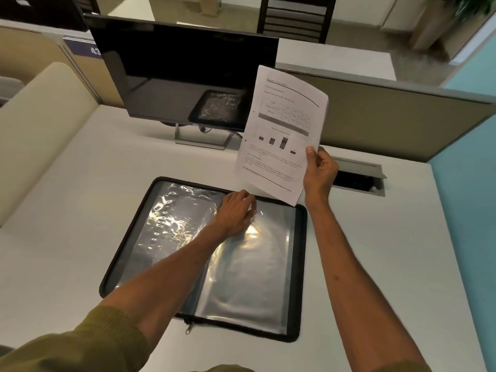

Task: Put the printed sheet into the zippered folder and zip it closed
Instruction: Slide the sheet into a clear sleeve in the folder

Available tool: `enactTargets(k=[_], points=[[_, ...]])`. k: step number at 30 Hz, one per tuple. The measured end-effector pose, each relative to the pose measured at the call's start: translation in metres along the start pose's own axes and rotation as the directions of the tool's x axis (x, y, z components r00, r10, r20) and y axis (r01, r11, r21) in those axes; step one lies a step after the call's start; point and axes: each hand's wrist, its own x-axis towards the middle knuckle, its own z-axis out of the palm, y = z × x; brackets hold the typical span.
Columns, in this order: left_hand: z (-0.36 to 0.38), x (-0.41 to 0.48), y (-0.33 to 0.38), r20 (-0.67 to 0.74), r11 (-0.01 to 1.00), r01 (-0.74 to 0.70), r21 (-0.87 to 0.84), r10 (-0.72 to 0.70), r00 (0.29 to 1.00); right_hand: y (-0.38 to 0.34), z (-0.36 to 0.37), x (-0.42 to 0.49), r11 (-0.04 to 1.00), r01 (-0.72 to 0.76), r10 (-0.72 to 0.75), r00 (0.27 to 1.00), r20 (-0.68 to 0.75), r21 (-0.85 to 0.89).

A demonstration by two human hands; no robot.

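The black zippered folder [302, 264] lies open flat on the white desk, its clear plastic sleeves facing up and glinting. A metal zip pull [188, 328] hangs at its near edge. My left hand [237, 210] rests on the top edge of the right-hand sleeve, fingers bent at the sleeve's opening; whether they pinch the plastic is unclear. My right hand [319, 173] holds the printed sheet [281, 130] upright by its lower right edge, above the folder's far right corner. The sheet carries a table, a bar chart and text.
A dark monitor [182, 73] on a metal stand sits behind the folder. A grey partition [389, 116] runs along the far right, with a cable slot [359, 178] in the desk by my right hand. A beige divider [40, 124] borders the left.
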Motion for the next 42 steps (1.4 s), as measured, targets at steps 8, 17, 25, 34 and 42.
enactTargets(k=[8,17,25,34,42], points=[[0.0,0.012,0.0,0.008,0.999,-0.014,0.042,0.014,1.0,0.013,0.035,0.001,0.986,-0.119,0.116,0.993,0.028,0.118],[0.009,0.016,-0.001,0.0,0.999,-0.032,0.013,0.032,0.999,0.04,0.048,-0.007,0.97,-0.214,0.214,0.977,0.016,0.116],[0.012,0.016,-0.007,-0.018,0.998,-0.035,-0.06,0.034,0.999,0.05,0.046,-0.009,0.97,-0.239,0.239,0.971,-0.005,0.052],[0.011,0.013,-0.007,-0.028,0.994,-0.087,-0.061,0.086,0.996,0.046,0.04,0.001,0.974,-0.21,0.212,0.977,-0.023,0.08],[0.011,0.018,-0.006,-0.092,0.993,-0.085,-0.086,0.077,0.993,0.048,0.035,-0.003,0.972,-0.224,0.225,0.974,0.006,0.064]])
